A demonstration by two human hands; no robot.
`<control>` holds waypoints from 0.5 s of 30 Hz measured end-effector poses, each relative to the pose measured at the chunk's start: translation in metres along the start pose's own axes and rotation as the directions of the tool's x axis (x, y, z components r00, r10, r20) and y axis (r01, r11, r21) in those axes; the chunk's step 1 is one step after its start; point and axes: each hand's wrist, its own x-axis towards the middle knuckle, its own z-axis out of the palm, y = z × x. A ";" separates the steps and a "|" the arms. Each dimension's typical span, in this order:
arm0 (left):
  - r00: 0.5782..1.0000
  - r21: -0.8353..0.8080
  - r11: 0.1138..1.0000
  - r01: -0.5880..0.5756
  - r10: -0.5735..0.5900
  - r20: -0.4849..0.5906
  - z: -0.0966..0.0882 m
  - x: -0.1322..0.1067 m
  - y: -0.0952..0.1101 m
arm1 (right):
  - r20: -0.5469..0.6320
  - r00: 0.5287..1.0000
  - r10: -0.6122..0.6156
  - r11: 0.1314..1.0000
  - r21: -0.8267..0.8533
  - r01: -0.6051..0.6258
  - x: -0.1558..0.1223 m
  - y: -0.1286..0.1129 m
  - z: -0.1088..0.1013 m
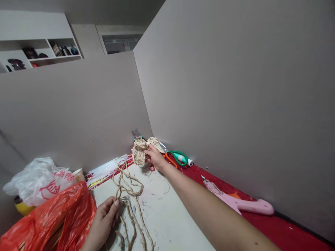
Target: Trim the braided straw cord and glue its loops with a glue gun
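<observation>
The left hand [106,216] is pinching braided cord [133,194], with loops lying at its one o'clock and strands trailing toward five. The right hand [155,158] is grasping a woven piece [139,153], which is sitting at its nine o'clock

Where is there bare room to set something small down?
On the white surface, between the rope and right forearm; also on the red surface, between that forearm and the pink glue gun. It's crowded at the far corner, with woven pieces and scissors, and at left, with plastic bags.
</observation>
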 end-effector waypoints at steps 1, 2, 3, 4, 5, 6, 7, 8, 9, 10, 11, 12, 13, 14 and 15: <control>1.000 0.001 1.000 -0.005 0.005 0.001 0.000 0.000 0.000 | 0.003 1.000 -0.001 1.000 0.005 0.001 0.000 0.000 0.000; 1.000 0.001 1.000 -0.008 0.008 0.004 0.000 0.000 0.001 | 0.005 1.000 -0.003 1.000 0.009 0.003 0.000 -0.001 0.000; 1.000 0.002 1.000 -0.009 0.009 0.005 0.000 0.000 0.001 | 0.007 1.000 -0.004 1.000 0.013 0.004 0.000 -0.001 0.000; 1.000 0.003 1.000 -0.008 0.008 0.007 -0.001 0.000 0.000 | 0.009 1.000 -0.006 1.000 0.017 0.005 0.000 -0.001 0.001; 1.000 0.003 1.000 -0.006 0.006 0.010 -0.001 0.000 0.000 | 0.012 1.000 -0.006 1.000 0.020 0.006 0.000 -0.002 0.001; 1.000 0.002 1.000 -0.003 0.003 0.012 -0.001 0.000 -0.001 | 0.015 1.000 -0.007 1.000 0.023 0.007 -0.001 -0.002 0.001; 1.000 0.001 1.000 0.000 0.000 0.016 -0.001 0.000 -0.002 | 0.020 1.000 -0.007 1.000 0.024 0.007 -0.001 -0.002 0.001; 1.000 -0.002 1.000 0.001 -0.001 0.017 -0.001 0.000 -0.002 | 0.024 1.000 -0.007 1.000 0.024 0.007 -0.001 -0.002 0.001; 1.000 -0.004 1.000 0.002 -0.001 0.018 -0.001 0.000 -0.003 | 0.027 1.000 -0.007 1.000 0.024 0.007 -0.001 -0.002 0.000; 1.000 -0.003 1.000 0.002 -0.002 0.017 -0.001 0.000 -0.003 | 0.030 1.000 -0.007 1.000 0.022 0.007 0.000 -0.001 0.000; 1.000 -0.001 1.000 0.003 -0.003 0.018 -0.001 0.000 -0.003 | 0.030 1.000 -0.009 1.000 0.021 0.008 0.000 -0.001 0.000; 1.000 0.002 1.000 0.004 -0.004 0.019 -0.001 0.001 -0.002 | 0.029 1.000 -0.011 1.000 0.019 0.010 0.000 0.000 0.000; 1.000 0.003 1.000 0.003 -0.003 0.019 -0.001 0.001 -0.002 | 0.026 1.000 -0.013 1.000 0.018 0.013 0.001 0.000 0.000; 1.000 0.001 1.000 0.002 -0.002 0.018 -0.001 0.001 -0.002 | 0.021 1.000 -0.017 1.000 0.017 0.016 0.002 0.001 -0.001; 1.000 -0.002 1.000 -0.001 0.001 0.017 -0.001 0.000 -0.001 | 0.015 1.000 -0.020 1.000 0.016 0.020 0.002 0.002 -0.001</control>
